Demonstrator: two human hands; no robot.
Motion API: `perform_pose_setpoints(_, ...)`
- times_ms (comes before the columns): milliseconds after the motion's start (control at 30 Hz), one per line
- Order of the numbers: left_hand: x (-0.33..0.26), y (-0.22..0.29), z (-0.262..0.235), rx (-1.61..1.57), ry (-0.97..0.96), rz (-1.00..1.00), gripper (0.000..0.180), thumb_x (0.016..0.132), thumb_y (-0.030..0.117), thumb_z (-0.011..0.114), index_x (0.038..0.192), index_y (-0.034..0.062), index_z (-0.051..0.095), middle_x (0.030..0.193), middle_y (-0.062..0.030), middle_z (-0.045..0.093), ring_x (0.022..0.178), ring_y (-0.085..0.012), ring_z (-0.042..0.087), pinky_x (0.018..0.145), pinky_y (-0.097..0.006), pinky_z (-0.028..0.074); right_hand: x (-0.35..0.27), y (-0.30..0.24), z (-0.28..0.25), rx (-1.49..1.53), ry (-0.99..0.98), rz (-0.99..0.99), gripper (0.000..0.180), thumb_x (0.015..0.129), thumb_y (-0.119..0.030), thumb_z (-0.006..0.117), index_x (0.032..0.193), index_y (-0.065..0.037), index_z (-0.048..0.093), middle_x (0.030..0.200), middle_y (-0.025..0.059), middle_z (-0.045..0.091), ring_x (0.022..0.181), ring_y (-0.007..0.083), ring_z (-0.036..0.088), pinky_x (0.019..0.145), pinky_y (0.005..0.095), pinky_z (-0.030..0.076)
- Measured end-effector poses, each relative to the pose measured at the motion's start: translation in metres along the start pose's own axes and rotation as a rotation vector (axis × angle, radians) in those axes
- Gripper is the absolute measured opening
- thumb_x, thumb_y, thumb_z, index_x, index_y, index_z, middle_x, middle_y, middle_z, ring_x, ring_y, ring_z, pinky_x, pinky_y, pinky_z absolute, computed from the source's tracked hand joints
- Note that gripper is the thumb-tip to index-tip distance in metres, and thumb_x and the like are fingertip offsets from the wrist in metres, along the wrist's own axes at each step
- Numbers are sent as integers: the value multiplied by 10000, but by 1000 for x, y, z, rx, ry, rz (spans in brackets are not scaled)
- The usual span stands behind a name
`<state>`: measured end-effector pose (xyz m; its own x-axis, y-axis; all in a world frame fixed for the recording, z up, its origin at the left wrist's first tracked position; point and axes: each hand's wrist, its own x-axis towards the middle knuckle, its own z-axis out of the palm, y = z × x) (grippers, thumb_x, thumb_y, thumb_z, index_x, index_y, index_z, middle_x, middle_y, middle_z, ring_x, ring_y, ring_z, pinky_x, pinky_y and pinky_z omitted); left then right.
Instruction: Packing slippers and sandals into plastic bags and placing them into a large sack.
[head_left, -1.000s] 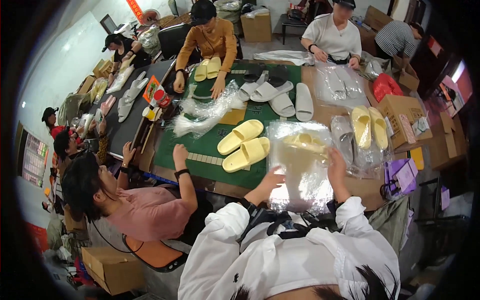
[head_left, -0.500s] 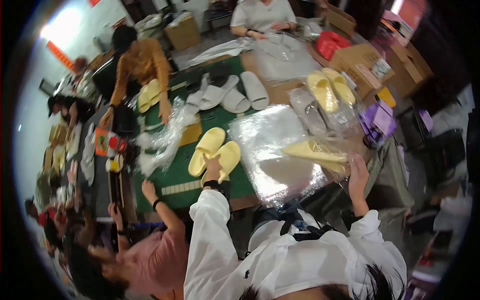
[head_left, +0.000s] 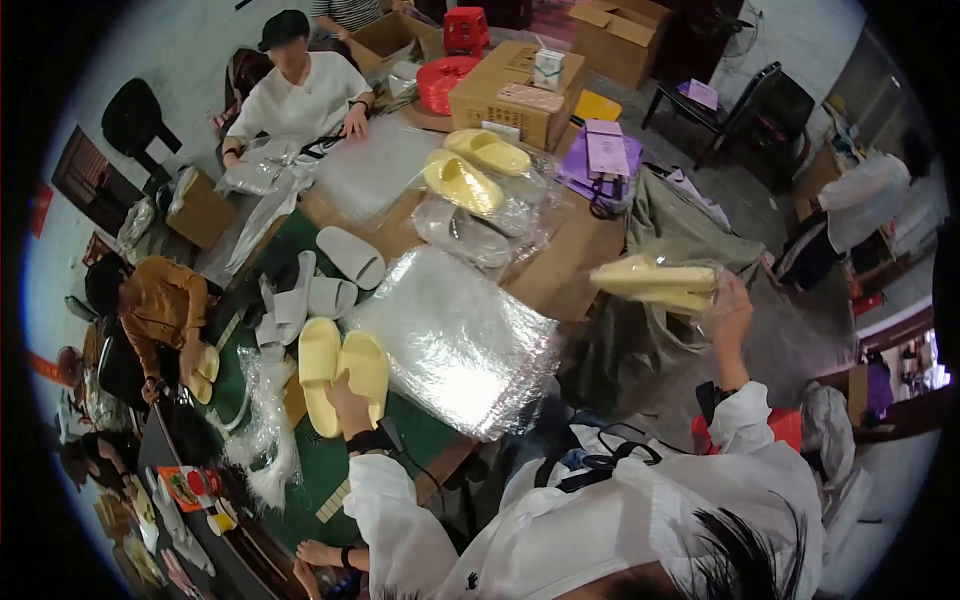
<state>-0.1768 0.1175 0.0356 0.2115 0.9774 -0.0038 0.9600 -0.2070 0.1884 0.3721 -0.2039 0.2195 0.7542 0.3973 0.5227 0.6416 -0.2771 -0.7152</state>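
My right hand (head_left: 733,308) is closed on one end of a clear plastic bag with a pair of yellow slippers (head_left: 655,283) inside. It holds the bag up beyond the table's right edge, over grey-green cloth. On the green mat, my left hand (head_left: 350,408) grips the near part of a loose yellow slipper (head_left: 364,365); its lower fingers are partly hidden. The matching yellow slipper (head_left: 319,378) lies close against its left side. Just right of this pair is a stack of shiny clear plastic bags (head_left: 465,345).
Bagged yellow slippers (head_left: 465,185) and grey slippers (head_left: 460,232) lie beyond the stack. Loose white slippers (head_left: 350,257) are further left, near crumpled plastic (head_left: 262,425). A cardboard box (head_left: 515,95) stands at the back. Other people work around the table; grey-green cloth (head_left: 665,225) hangs at its right.
My view has turned to the right. My right hand has carried the bagged slippers off the table to the right. My left hand stays at the loose yellow pair.
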Motion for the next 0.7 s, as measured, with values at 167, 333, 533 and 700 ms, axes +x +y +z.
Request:
perform_pose_setpoints(167,31,111,-59,-1802,147,-352,422,806,-6,488,1217,19,396,1074,-161,510,938,-292,548,773,-381,478,6,29,-38,-126,198,-91,219,855,-99,499,1019,20,582,973,122,609,935,218,556,860,292,391)
perform_pose_setpoints(333,51,153,-35,-1740,24,-255,421,826,15,482,1233,17,371,1073,-162,509,913,-278,553,764,-367,478,1,62,-79,-220,294,-89,226,849,-107,512,1019,20,592,992,125,610,929,218,559,856,289,396)
perform_pose_setpoints(533,20,287,26,-715,285,-143,828,698,126,700,1321,-67,191,1263,-246,362,1165,-374,363,1012,-414,262,-17,117,-142,-206,377,257,225,832,-119,549,1009,9,602,1002,121,602,926,205,558,844,286,405)
perform_pose_setpoints(700,-53,437,69,-623,10,543,769,665,186,721,1274,-42,311,1315,-242,317,1225,-388,292,1031,-434,224,-12,150,-168,-110,350,189,188,842,-117,537,973,-4,613,1017,127,593,941,212,556,851,294,403)
